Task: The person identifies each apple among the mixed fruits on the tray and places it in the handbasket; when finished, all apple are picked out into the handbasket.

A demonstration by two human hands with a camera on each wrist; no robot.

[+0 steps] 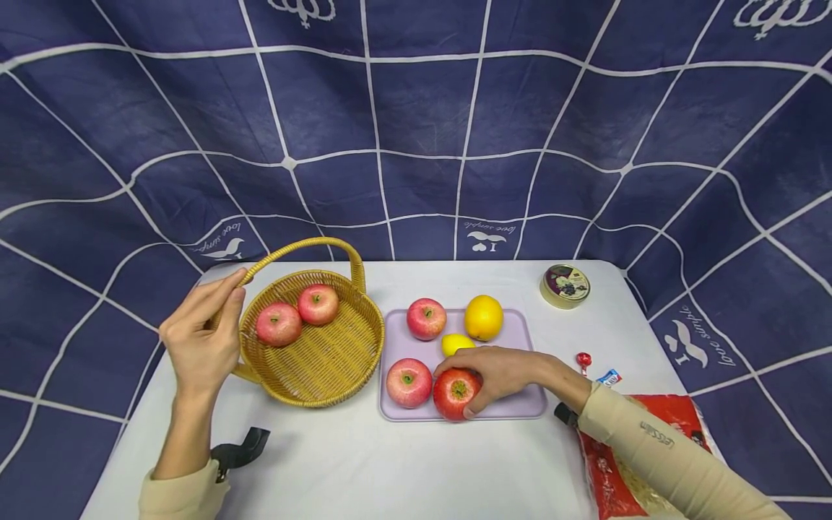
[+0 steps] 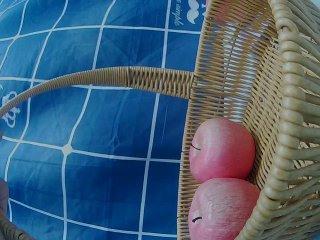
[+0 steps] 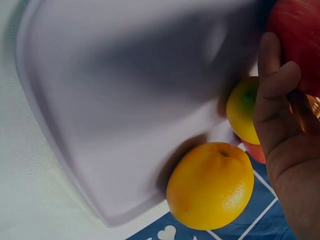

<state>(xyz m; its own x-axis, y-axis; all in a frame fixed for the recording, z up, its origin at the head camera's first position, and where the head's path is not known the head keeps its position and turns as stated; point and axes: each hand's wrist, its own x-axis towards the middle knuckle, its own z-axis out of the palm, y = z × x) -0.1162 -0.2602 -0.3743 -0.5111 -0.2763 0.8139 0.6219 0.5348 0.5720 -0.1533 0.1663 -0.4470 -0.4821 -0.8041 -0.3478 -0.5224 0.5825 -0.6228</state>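
On the white worktop (image 1: 403, 462) you have everything laid out in front of the blue checked cloth (image 1: 416, 130), so take stock from the biggest piece down.

Your wicker basket (image 1: 338, 361) sits to the left and already carries two pink apples (image 1: 279, 324), touching each other near its back wall; the left wrist view shows them snug against the weave. Your left hand (image 1: 201, 339) is at the basket's rim where the handle (image 1: 305, 249) meets it, fingers laid along the handle's base; whether that grip really closes round the wicker you cannot tell from these views.

Just right of the basket, nearly touching it, lies the lilac tray (image 1: 526, 404). On it remain an orange (image 1: 484, 317) and a pink apple at the back (image 1: 426, 318), a small lemon (image 1: 455, 342) between them and your wrist, another pink apple at the front (image 1: 409, 383), and beside that the red apple (image 1: 455, 393). Your right hand (image 1: 500, 372) lies over that red apple, fingers and thumb curled round it, and it looks to rest on the tray still.

Judging from this, the sorting is under halfway: two apples in the basket, one in hand but not lifted, two more apples plus the citrus left on the tray.

Off to the right stand a round tin (image 1: 564, 286), a red packet (image 1: 624, 462) under your sleeve, and a lollipop (image 1: 583, 359).
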